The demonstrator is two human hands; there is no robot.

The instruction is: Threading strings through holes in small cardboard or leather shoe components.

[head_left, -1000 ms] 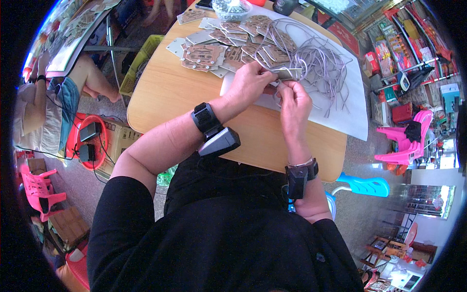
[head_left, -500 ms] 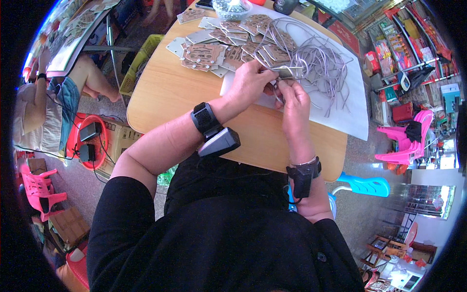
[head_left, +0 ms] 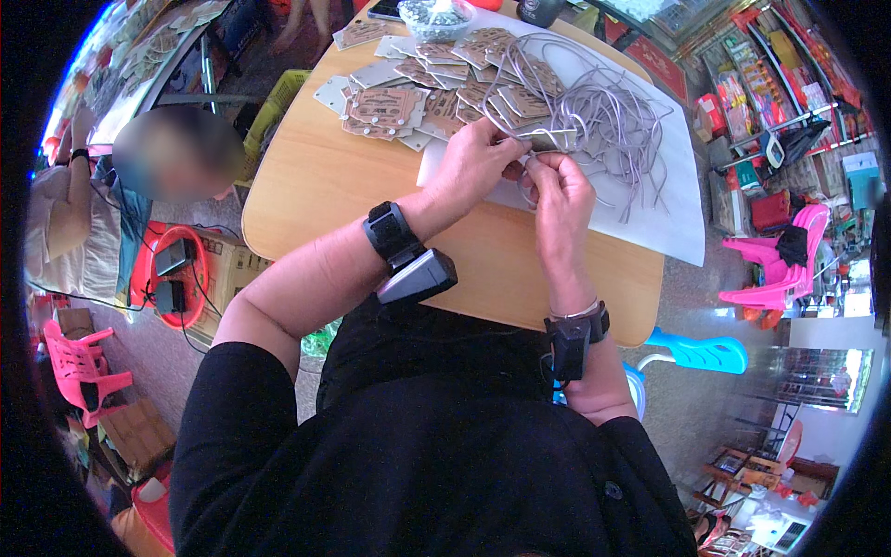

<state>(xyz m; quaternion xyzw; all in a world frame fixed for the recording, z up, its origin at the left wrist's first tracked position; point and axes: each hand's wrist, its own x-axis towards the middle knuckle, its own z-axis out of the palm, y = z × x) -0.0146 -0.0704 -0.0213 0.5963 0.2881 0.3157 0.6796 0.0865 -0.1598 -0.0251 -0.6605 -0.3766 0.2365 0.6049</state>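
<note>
Above the far middle of the table, both my hands meet with their fingertips close together. My left hand [head_left: 476, 160] is closed on a small flat circuit board [head_left: 555, 140], seen nearly edge-on beyond my fingers. My right hand [head_left: 562, 190] pinches a thin grey cable [head_left: 526, 192] just below the board. The exact spot where cable and board come together is hidden by my fingers. A tangle of grey cables [head_left: 617, 121] lies on a white sheet [head_left: 682, 227] to the right. Several brown circuit boards [head_left: 385, 107] are piled to the left of it.
A clear tub of small metal parts [head_left: 436, 20] stands at the far edge of the wooden table [head_left: 325, 200], near a dark cup [head_left: 540, 11]. At left, a person [head_left: 70, 218] sits by another table. A pink chair [head_left: 780, 260] stands at right, a red basin [head_left: 176, 274] at left.
My hands stay nearly in place; my right fingers shift slightly and the board tilts a little. At left, the other person's head has leaned into view.
</note>
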